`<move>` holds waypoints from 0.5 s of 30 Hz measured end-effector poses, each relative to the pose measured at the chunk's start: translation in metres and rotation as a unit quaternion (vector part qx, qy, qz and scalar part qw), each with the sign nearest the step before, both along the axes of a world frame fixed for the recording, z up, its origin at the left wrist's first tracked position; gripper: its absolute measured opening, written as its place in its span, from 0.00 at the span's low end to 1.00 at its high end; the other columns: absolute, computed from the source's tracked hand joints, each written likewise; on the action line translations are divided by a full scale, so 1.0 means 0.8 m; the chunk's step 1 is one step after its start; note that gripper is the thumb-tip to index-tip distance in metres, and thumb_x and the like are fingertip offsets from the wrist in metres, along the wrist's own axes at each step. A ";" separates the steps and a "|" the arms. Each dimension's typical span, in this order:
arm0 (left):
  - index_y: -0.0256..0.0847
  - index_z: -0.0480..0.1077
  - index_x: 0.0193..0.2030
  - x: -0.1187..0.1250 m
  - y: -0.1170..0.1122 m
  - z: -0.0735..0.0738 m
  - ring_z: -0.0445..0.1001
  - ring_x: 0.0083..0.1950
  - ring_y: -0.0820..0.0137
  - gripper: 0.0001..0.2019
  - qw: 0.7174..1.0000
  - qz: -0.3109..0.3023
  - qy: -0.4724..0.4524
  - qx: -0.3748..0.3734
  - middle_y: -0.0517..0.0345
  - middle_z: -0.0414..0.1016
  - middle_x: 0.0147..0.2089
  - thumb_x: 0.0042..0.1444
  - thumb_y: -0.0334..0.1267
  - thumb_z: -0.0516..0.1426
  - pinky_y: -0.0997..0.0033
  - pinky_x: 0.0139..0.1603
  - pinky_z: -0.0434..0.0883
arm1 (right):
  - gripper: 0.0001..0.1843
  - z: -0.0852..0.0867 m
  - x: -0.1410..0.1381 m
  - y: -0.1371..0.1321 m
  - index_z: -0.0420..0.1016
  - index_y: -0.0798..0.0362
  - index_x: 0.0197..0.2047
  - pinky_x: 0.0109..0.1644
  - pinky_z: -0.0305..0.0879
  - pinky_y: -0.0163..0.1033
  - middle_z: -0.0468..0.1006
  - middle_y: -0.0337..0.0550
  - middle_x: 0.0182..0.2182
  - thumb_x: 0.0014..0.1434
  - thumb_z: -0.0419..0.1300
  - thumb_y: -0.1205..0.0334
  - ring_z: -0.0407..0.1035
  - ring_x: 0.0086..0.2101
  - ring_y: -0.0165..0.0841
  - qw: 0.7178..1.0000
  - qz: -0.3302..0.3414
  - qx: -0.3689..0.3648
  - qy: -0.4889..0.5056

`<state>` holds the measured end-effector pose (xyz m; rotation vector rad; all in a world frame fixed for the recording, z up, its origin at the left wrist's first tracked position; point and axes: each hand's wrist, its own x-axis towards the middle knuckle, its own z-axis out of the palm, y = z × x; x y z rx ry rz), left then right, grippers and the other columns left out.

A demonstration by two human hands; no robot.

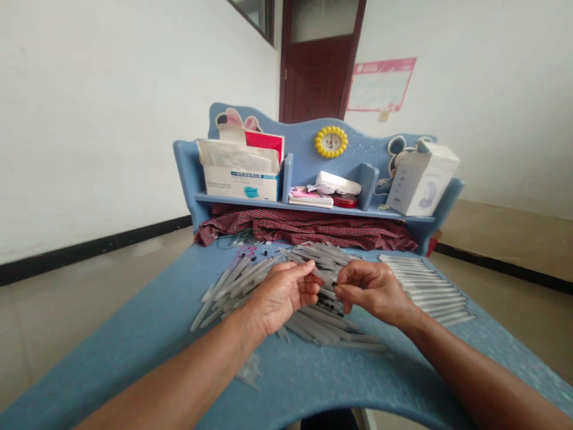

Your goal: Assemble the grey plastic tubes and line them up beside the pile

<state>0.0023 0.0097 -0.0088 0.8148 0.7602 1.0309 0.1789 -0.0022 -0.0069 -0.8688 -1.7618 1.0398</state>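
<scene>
My left hand point(286, 292) is closed, its thumb and fingers pinching what looks like a translucent pen barrel point(319, 275) that points at my other hand. Facing it, my right hand point(369, 291) pinches a small black pen plug point(333, 285) between thumb and forefinger. The two hands are close but apart. Under and around them spreads a loose pile of frosted pen barrels point(242, 280), partly hidden by my hands. Several black plugs point(329, 306) lie among the barrels. To the right, similar barrels point(425, 286) lie side by side in a neat row.
A blue desk point(134, 322) carries everything. Checked cloth point(313, 230) is bunched beneath its shelf. On the shelf stand a mask box point(242, 182), a white carton point(423, 179) and some papers point(311, 198). Clear plastic scraps point(249, 370) lie near the front edge.
</scene>
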 end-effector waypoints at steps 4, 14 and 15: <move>0.33 0.67 0.27 0.001 -0.002 0.002 0.70 0.20 0.76 0.06 1.000 0.000 0.020 0.010 0.56 0.72 0.22 0.54 0.30 0.56 0.78 0.21 0.70 | 0.11 0.001 0.000 -0.001 0.69 0.57 0.23 0.19 0.60 0.31 0.71 0.36 0.14 0.46 0.65 0.59 0.64 0.15 0.26 1.000 0.004 0.013 -0.014; 0.33 0.67 0.27 0.002 -0.003 0.002 0.71 0.20 0.75 0.05 0.999 0.016 0.039 0.033 0.54 0.73 0.23 0.52 0.31 0.57 0.77 0.20 0.70 | 0.09 -0.001 0.000 -0.003 0.69 0.55 0.24 0.20 0.60 0.32 0.71 0.36 0.15 0.48 0.63 0.60 0.65 0.16 0.26 0.998 -0.008 0.043 -0.034; 0.33 0.67 0.27 0.003 -0.003 0.001 0.71 0.20 0.75 0.05 0.999 0.013 0.039 0.033 0.54 0.73 0.23 0.53 0.31 0.57 0.77 0.20 0.70 | 0.09 -0.001 -0.001 -0.003 0.69 0.55 0.24 0.20 0.61 0.31 0.71 0.36 0.15 0.48 0.63 0.61 0.65 0.16 0.26 0.998 -0.009 0.047 -0.039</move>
